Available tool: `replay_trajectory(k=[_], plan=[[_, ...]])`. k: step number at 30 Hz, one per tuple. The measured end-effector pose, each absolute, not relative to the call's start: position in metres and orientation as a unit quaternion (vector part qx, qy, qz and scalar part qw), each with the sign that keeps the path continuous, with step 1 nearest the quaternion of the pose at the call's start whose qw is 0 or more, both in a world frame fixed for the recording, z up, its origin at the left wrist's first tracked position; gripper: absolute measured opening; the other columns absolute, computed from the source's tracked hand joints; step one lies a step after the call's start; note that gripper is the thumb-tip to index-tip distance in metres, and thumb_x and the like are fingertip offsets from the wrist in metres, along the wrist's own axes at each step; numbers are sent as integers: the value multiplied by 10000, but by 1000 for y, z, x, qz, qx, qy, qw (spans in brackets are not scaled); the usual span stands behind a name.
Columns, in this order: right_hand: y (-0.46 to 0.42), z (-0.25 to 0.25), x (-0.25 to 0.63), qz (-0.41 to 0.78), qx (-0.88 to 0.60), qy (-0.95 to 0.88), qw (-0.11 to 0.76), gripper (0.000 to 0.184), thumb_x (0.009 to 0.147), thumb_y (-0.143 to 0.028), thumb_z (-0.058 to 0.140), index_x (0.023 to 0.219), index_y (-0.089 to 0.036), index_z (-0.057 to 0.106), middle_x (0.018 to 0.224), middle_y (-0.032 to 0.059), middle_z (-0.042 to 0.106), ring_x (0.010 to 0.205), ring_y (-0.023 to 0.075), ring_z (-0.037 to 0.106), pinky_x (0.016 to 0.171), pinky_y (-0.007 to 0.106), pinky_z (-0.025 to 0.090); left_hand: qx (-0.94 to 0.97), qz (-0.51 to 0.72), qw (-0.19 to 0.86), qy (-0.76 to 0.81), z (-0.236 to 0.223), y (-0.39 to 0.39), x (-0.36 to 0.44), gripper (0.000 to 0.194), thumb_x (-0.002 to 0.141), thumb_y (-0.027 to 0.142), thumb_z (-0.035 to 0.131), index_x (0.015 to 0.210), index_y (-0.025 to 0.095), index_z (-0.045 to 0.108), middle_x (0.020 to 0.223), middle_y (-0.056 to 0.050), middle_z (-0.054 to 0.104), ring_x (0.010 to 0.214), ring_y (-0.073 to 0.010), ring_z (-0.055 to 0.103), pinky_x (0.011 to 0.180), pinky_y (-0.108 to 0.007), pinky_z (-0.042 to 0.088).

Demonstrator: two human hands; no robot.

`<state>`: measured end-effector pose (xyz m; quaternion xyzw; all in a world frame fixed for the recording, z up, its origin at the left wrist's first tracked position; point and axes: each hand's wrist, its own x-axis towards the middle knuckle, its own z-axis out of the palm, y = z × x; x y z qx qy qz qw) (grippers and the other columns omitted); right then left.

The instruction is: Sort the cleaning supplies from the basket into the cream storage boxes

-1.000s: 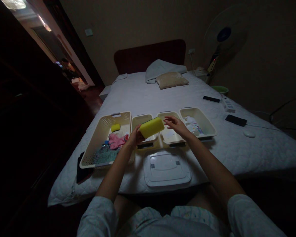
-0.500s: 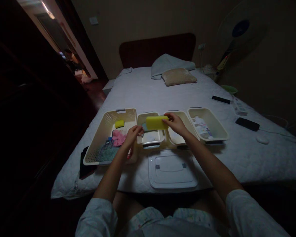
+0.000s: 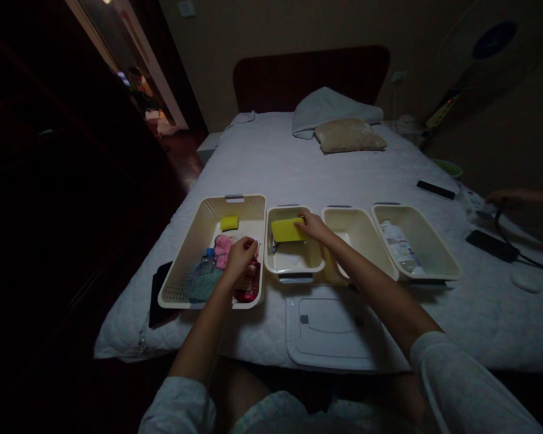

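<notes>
My right hand (image 3: 312, 226) grips a yellow sponge (image 3: 286, 230) by its right end, inside the small cream bin (image 3: 315, 265). Over the right side of a larger perforated basket (image 3: 172, 289), my left hand (image 3: 241, 258) has its fingers pinched together. Whether it holds something is hidden. The basket contains a smaller yellow sponge (image 3: 229, 223), a pink cloth (image 3: 223, 248), a clear bottle with a blue cap (image 3: 209, 253), a teal mesh item (image 3: 203, 282) and a red item (image 3: 247, 295) under my left hand.
Right of the small bin stand a cream bin (image 3: 380, 265) and another bin (image 3: 450, 271) with a white bottle (image 3: 400, 246). A white lid (image 3: 330, 343) lies in front. At far right, another person's hand (image 3: 511, 198) is near a cable and a black device (image 3: 491, 245).
My right hand has lowered the yellow sponge into the small bin. My left hand is now over the large basket. Another person's hand has appeared at right, and the view has shifted.
</notes>
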<state>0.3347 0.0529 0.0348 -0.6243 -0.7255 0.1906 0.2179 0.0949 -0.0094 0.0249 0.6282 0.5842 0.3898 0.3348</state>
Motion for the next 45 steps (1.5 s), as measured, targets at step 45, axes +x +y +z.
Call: replay_trajectory(k=[45], plan=[[66,-4,286,51,-597,-798,-68,316,822,-90,345,1078,-63,529,1087,226,530,967,273,536,773,381,438,683,336,265,592,10,-5,85,264,779,348,439,668,155,581,675,-42,606,644,-144,556,626,-260,412]])
